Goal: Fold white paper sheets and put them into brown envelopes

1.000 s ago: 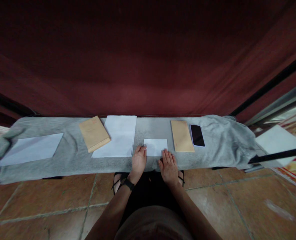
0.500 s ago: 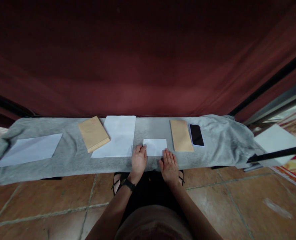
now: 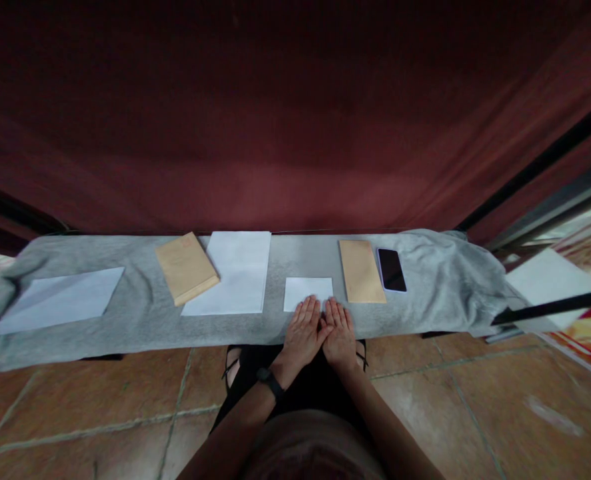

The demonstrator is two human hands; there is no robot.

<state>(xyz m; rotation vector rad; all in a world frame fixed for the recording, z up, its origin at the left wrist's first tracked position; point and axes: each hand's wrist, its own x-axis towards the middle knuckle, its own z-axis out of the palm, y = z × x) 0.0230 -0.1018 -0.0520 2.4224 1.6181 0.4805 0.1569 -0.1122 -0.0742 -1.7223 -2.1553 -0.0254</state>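
Observation:
A small white folded-looking sheet of paper lies on the grey cloth in front of me. My left hand rests flat with its fingertips over the paper's near edge. Beside it, my right hand lies flat, fingers stretched out, at the paper's near right corner. The two hands touch at the thumbs. To the right lies a brown envelope, apart from both hands.
A grey cloth covers the narrow table. Left are a white paper stack, a stack of brown envelopes overlapping it, and a white sheet. A phone lies right. A dark red curtain hangs behind.
My left hand has moved right from the paper's left corner to beside my right hand, and its bent fingers are now laid flat. The right hand stays in place.

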